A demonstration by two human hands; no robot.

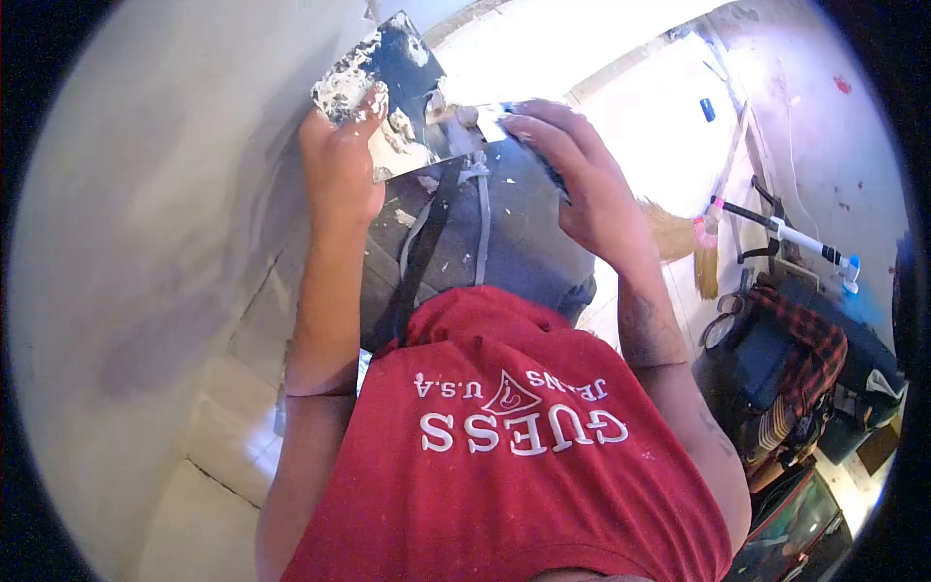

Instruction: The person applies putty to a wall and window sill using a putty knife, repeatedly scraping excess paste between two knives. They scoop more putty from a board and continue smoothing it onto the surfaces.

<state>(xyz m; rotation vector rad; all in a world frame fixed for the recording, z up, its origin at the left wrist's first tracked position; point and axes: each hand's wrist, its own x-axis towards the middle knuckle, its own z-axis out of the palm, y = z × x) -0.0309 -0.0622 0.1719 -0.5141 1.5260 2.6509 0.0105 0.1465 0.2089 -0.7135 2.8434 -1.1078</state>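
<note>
My left hand (341,165) is closed on the edge of a dark flat plate (396,60) smeared with white putty (351,85), its thumb on top amid the smears. My right hand (582,175) is closed around a putty knife (493,122); its handle is mostly hidden by the fingers. The shiny blade meets the right edge of the plate, where a lump of putty (444,109) sits. Below the plate are my grey trousers (524,223), specked with white bits and crossed by hanging drawstrings (483,223).
A pale wall (145,242) rises close on my left. Light floor tiles (640,116) stretch ahead, brightly lit. To the right are a straw broom (706,262), a white-and-black pole (800,236), and a plaid cloth (810,339) over dark items. A small dark object (707,109) lies farther off.
</note>
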